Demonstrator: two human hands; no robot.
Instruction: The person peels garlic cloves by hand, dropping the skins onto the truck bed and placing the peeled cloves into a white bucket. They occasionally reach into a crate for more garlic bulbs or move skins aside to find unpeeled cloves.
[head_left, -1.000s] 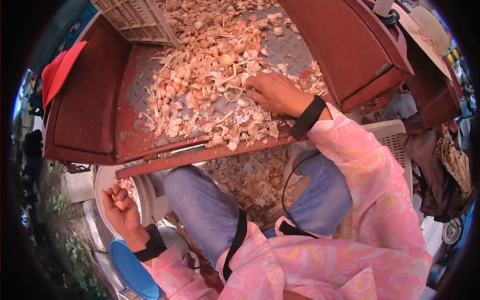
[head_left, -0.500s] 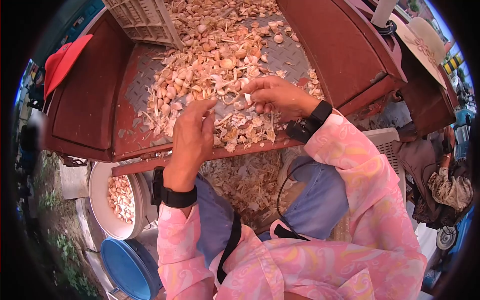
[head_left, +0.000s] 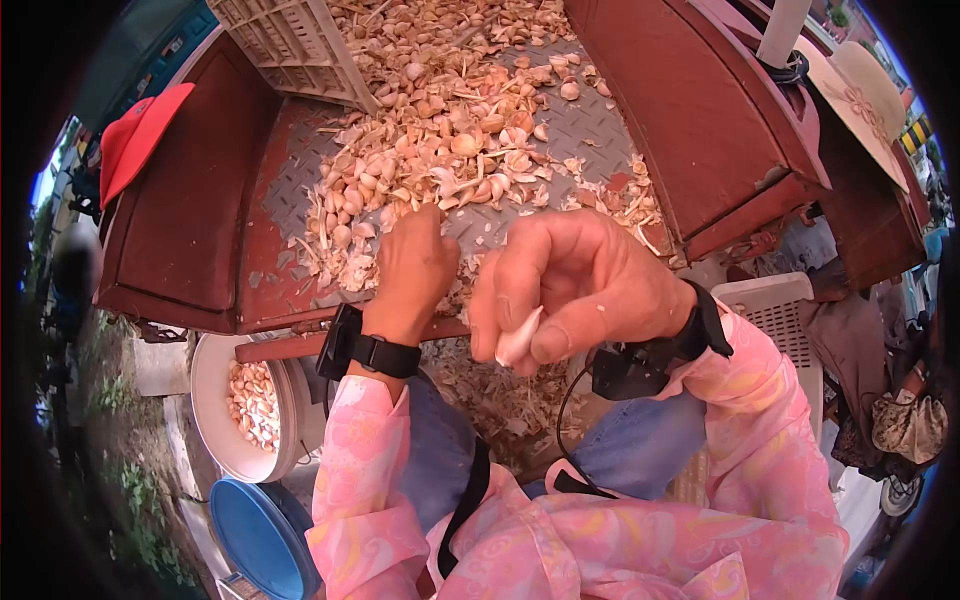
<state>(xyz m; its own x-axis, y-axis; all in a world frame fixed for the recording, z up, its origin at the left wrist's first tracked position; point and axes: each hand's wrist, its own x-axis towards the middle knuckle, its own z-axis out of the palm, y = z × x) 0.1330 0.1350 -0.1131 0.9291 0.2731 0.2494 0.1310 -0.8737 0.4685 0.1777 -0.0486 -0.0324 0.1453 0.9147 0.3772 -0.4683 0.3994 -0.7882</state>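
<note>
My right hand (head_left: pixel 585 290) is raised close in front of me, its thumb and fingers pinching a pale garlic clove (head_left: pixel 519 338). Just left of it, my left hand (head_left: pixel 415 262) is at the near edge of the garlic pile (head_left: pixel 370 180). Its fingers are curled down and away, so whatever they hold is hidden. The pile mixes cloves, dry skins and stalks on the metal cargo bed (head_left: pixel 585 120). Loose garlic skins also lie between my knees below the bed edge.
At lower left, a white bucket (head_left: pixel 207 400) contains garlic cloves (head_left: pixel 253 405), with a blue lid or tub (head_left: pixel 262 540) below. A plastic crate (head_left: pixel 300 50) leans at the back. Red side panels (head_left: pixel 700 110) flank the bed. A white basket (head_left: pixel 775 300) stands right.
My right hand has come back toward me and lower, bringing the garlic clove away from the pile. My left hand has shifted slightly right and turned its back up, fingers curling under.
</note>
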